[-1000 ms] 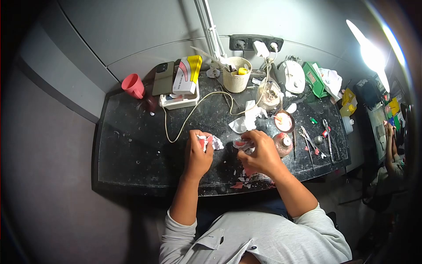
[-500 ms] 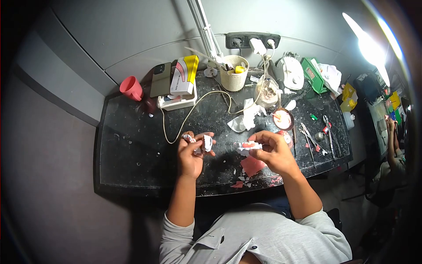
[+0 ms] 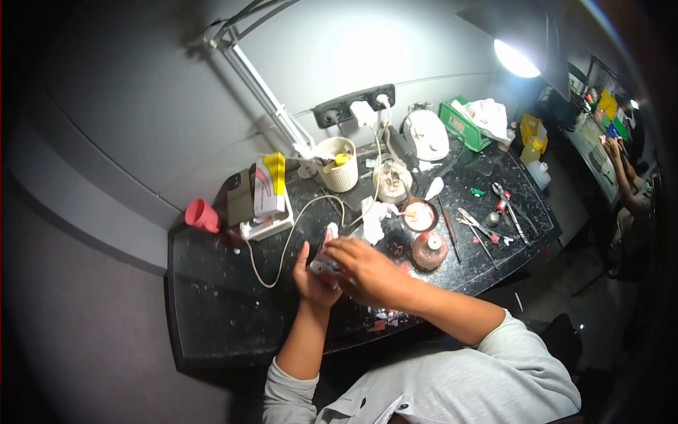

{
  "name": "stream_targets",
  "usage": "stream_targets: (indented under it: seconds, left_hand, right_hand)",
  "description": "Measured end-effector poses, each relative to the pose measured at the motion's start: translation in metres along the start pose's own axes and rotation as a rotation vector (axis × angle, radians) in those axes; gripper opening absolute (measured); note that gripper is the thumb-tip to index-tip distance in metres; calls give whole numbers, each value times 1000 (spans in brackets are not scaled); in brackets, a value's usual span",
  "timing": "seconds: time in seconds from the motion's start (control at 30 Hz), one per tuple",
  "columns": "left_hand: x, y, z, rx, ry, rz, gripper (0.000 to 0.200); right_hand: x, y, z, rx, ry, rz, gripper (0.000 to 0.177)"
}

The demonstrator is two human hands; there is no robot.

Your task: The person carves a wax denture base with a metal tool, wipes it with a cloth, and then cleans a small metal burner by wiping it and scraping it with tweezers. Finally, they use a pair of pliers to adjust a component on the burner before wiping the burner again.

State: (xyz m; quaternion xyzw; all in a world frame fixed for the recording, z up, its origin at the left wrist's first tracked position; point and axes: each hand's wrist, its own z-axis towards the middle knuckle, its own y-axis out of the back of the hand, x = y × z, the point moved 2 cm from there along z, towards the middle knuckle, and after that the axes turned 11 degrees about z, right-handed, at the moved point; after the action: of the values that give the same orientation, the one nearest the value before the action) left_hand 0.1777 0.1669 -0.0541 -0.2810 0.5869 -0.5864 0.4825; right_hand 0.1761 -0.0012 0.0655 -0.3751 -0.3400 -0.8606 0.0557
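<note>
My left hand [image 3: 313, 281] and my right hand [image 3: 364, 271] meet over the middle of the dark worktop [image 3: 212, 311]. Between them they hold a white plaster dental cast with pink wax [image 3: 326, 256]. The left hand grips it from below with thumb raised. The right hand lies over it from the right, fingers curled on its top, hiding most of it. Pink and white scraps [image 3: 385, 321] lie on the worktop near my right forearm.
Around the hands stand a pink cup [image 3: 202, 215], a phone and a yellow-white box [image 3: 268, 187] on a white tray, a cream cable [image 3: 282, 247], a cream holder [image 3: 342, 164], crumpled paper [image 3: 372, 220], a small bowl [image 3: 419, 215], a round burner [image 3: 429, 249] and metal tools [image 3: 494, 219]. Another person's arm [image 3: 621, 177] shows at far right.
The two hands, apart before with a piece in each, have come together on the cast. The view has swung, so the worktop now sits tilted and lower in frame.
</note>
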Motion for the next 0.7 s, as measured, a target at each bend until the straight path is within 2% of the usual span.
stream_targets:
  seconds: [0.07, 0.17, 0.23, 0.3, 0.33, 0.37, 0.43, 0.47, 0.5, 0.57, 0.6, 0.7]
  left_hand:
    - [-1, -2, 2, -119, -28, 158, 61]
    - [-3, 2, 2, -42, 8, 95, 56]
    - [-6, 11, -6, -81, 31, 57, 59]
    - [-8, 20, -6, -156, 93, -34, 65]
    - [-10, 6, -7, -197, 53, 92, 70]
    - [-7, -7, -4, -239, 30, 172, 66]
    - [-15, -5, -5, -89, 72, 77, 62]
    - [-11, -3, -6, -252, -53, 90, 61]
    - [-9, -8, -4, -242, -90, 66, 61]
    - [-9, -13, -3, -200, -67, 53, 58]
    - [-8, -11, -4, -171, -107, 84, 53]
    - [-10, -6, -3, -194, -64, 106, 50]
  right_hand:
    - [-12, -11, -7, 69, -11, 30, 51]
    - [-14, -16, -10, 127, 64, -27, 51]
    - [-7, -15, -12, 145, 130, -97, 51]
    - [-4, -9, -20, 173, 130, 34, 57]
    - [-1, -4, -27, 176, 141, 83, 60]
    - [1, 3, -33, 169, 131, 69, 60]
    - [10, 17, -49, 219, 113, 330, 55]
    - [16, 29, -55, 203, 99, 333, 41]
    - [14, 39, -65, 192, 79, 323, 41]
    - [8, 56, -87, 298, -133, 493, 30]
    - [9, 69, -92, 226, -148, 433, 26]
    - [0, 94, -114, 46, -231, 358, 24]
